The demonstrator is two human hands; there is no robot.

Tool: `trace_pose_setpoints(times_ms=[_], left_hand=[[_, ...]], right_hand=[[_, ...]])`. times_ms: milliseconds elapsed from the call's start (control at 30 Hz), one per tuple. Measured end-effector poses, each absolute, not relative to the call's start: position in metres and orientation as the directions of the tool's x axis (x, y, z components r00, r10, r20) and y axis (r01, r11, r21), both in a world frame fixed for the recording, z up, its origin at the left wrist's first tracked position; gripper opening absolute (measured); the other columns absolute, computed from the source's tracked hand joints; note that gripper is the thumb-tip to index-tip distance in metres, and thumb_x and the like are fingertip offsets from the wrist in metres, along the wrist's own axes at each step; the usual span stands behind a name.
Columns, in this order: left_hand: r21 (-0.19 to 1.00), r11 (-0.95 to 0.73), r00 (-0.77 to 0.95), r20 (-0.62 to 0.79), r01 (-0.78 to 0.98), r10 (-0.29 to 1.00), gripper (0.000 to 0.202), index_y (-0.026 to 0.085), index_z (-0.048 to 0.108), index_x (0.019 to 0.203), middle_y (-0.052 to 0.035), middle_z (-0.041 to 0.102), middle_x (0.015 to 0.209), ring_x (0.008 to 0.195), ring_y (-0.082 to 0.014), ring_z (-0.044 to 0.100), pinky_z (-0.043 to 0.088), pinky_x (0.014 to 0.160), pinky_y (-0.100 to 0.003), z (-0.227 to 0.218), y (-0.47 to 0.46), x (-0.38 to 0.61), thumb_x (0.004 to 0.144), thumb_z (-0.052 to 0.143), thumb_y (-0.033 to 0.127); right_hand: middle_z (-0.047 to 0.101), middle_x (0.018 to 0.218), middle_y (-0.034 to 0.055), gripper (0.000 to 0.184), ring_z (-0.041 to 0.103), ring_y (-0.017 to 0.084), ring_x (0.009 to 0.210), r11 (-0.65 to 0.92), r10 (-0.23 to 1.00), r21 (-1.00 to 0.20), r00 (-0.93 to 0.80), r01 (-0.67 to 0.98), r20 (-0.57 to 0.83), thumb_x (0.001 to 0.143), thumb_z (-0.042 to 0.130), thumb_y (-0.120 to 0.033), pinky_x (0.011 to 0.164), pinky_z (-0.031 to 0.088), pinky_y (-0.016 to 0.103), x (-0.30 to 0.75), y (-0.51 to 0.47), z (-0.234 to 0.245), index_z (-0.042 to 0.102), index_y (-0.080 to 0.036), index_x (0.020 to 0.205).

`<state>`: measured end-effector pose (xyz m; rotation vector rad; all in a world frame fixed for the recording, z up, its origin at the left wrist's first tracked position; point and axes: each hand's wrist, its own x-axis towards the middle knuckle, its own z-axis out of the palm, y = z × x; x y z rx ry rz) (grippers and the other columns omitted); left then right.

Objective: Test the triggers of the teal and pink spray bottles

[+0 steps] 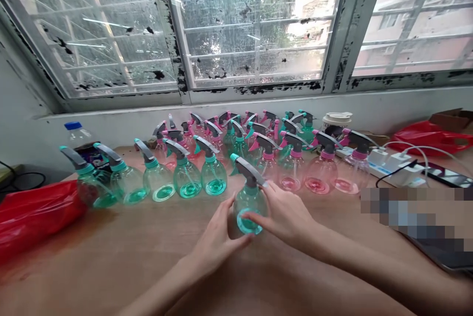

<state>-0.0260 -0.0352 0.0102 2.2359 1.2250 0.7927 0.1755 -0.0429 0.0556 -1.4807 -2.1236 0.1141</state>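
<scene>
A clear green spray bottle (250, 202) with a grey trigger head stands upright between my two hands at the front of the group. My left hand (218, 237) wraps its left side, the thumb along the lower front. On the other side my right hand (283, 210) grips the bottle, its thumb across the front and its fingers behind, partly hidden. Left of it is a row of green spray bottles (187, 180). To its right stand pink spray bottles (320, 173), and more pink and green ones crowd behind.
A red plastic bag (40, 217) lies at the left, near a blue-capped drink bottle (77, 136). On the right are a power strip with chargers (397, 168), a phone (449, 173) and another red bag (424, 137). A lidded cup (337, 120) stands by the window wall.
</scene>
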Motion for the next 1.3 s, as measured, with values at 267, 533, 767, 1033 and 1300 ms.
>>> trace_pose_setpoints(times_ms=[267, 533, 767, 1033, 1300], left_hand=[[0.771, -0.505, 0.576, 0.225, 0.388, 0.786, 0.083, 0.024, 0.035, 0.145, -0.0138, 0.048, 0.144, 0.132, -0.0342, 0.045, 0.037, 0.109, -0.052, 0.007, -0.057, 0.015, 0.076, 0.08, 0.037], [0.731, -0.578, 0.659, 0.237, 0.363, 0.714, 0.088, 0.024, 0.038, 0.143, -0.0145, 0.049, 0.141, 0.13, -0.0358, 0.047, 0.039, 0.107, -0.051, 0.003, -0.056, 0.041, 0.07, 0.084, 0.044], [0.542, -0.717, 0.724, 0.26, 0.438, 0.639, 0.094, 0.024, 0.032, 0.147, -0.0155, 0.048, 0.144, 0.13, -0.0388, 0.046, 0.037, 0.107, -0.057, 0.002, -0.038, 0.029, 0.072, 0.079, 0.055], [0.257, -0.686, 0.696, 0.063, 0.681, 0.715, 0.075, 0.011, 0.04, 0.146, -0.0182, 0.03, 0.156, 0.144, -0.0347, 0.027, 0.023, 0.116, -0.055, -0.002, 0.002, -0.009, 0.089, 0.061, 0.054], [0.193, -0.698, 0.695, 0.092, 0.69, 0.713, 0.068, 0.013, 0.042, 0.146, -0.0158, 0.03, 0.156, 0.144, -0.031, 0.027, 0.024, 0.117, -0.051, -0.003, 0.005, -0.012, 0.093, 0.055, 0.053]], right_hand=[[0.065, 0.11, 0.0098, 0.056, 0.062, 0.028, 0.1, 0.549, 0.83, -0.56, -0.328, 0.621, 0.451, 0.074, 0.073, -0.058, 0.083, 0.052, 0.042, 0.232, -0.072, 0.061, 0.059, -0.022, 0.116], [0.066, 0.108, 0.0079, 0.045, 0.067, 0.025, 0.095, 0.516, 0.844, -0.831, -0.287, 0.206, 0.453, 0.085, 0.063, -0.046, 0.068, 0.057, 0.033, 0.233, -0.059, 0.063, 0.054, -0.025, 0.123], [0.068, 0.101, 0.0061, 0.033, 0.067, 0.021, 0.081, 0.637, 0.765, -0.748, -0.276, 0.186, 0.583, 0.084, 0.055, -0.02, 0.065, 0.056, 0.032, 0.227, -0.047, 0.061, 0.058, -0.025, 0.116], [0.066, 0.101, 0.0051, 0.034, 0.062, 0.022, 0.085, 0.658, 0.75, -0.725, -0.259, 0.202, 0.609, 0.079, 0.052, -0.014, 0.089, 0.049, 0.043, 0.222, -0.008, 0.056, 0.061, -0.024, 0.111], [0.066, 0.118, 0.0038, 0.042, 0.062, 0.023, 0.097, 0.603, 0.789, -0.784, -0.26, 0.151, 0.557, 0.083, 0.053, -0.013, 0.095, 0.047, 0.043, 0.223, 0.0, 0.051, 0.061, -0.029, 0.12]])
